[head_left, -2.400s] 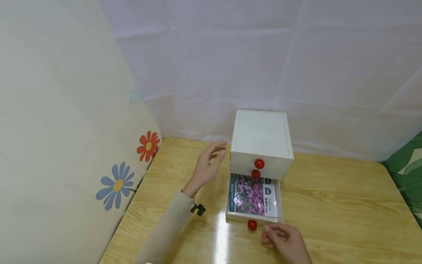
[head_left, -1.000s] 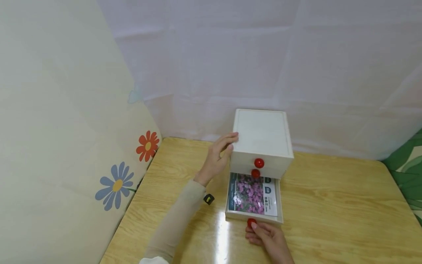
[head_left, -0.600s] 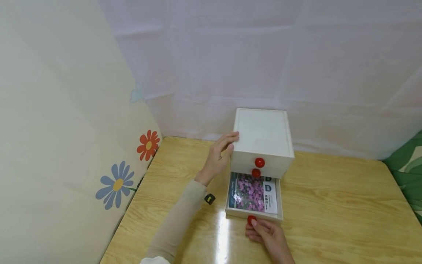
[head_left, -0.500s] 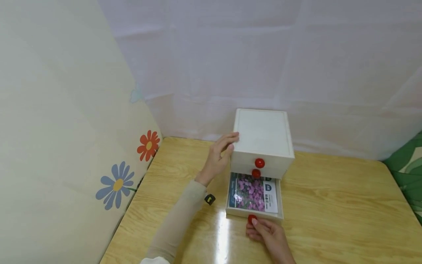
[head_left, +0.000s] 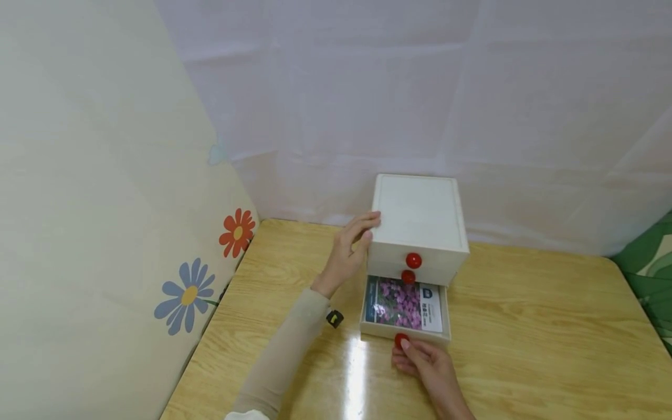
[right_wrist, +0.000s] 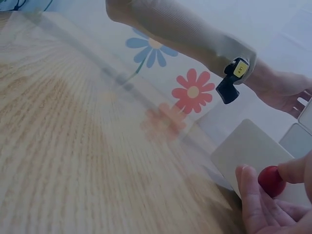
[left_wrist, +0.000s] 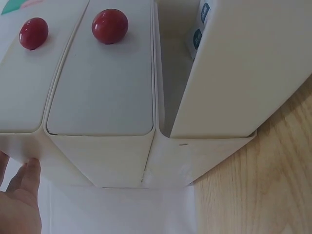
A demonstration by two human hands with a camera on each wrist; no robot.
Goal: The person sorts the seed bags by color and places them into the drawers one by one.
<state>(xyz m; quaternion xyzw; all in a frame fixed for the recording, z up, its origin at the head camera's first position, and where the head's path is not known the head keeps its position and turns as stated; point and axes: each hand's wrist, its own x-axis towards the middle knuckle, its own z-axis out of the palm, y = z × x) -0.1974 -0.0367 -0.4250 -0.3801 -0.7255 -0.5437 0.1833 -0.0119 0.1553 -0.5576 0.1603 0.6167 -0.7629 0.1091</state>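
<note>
A white drawer cabinet (head_left: 417, 210) stands on the table, its bottom drawer (head_left: 375, 331) partly pulled out. My right hand (head_left: 433, 367) pinches that drawer's round red knob (head_left: 401, 340) between thumb and fingers, also plain in the right wrist view, where the knob (right_wrist: 271, 181) shows. Inside the drawer lies a card (head_left: 401, 303) printed with pink flowers. My left hand (head_left: 343, 254) rests on the cabinet's left side, its fingertips over the top edge. In the left wrist view, two upper drawers with red knobs (left_wrist: 110, 26) are pushed in.
The wooden table (head_left: 525, 326) spreads out around the cabinet. Behind hangs a pale cloth (head_left: 336, 116). A white panel (head_left: 105, 204) with painted flowers borders the left side, and a green leaf-patterned panel (head_left: 643, 280) the right.
My left hand has come right onto the cabinet. My right hand has moved left, taken hold of the bottom knob, and the drawer has slid a little way inward.
</note>
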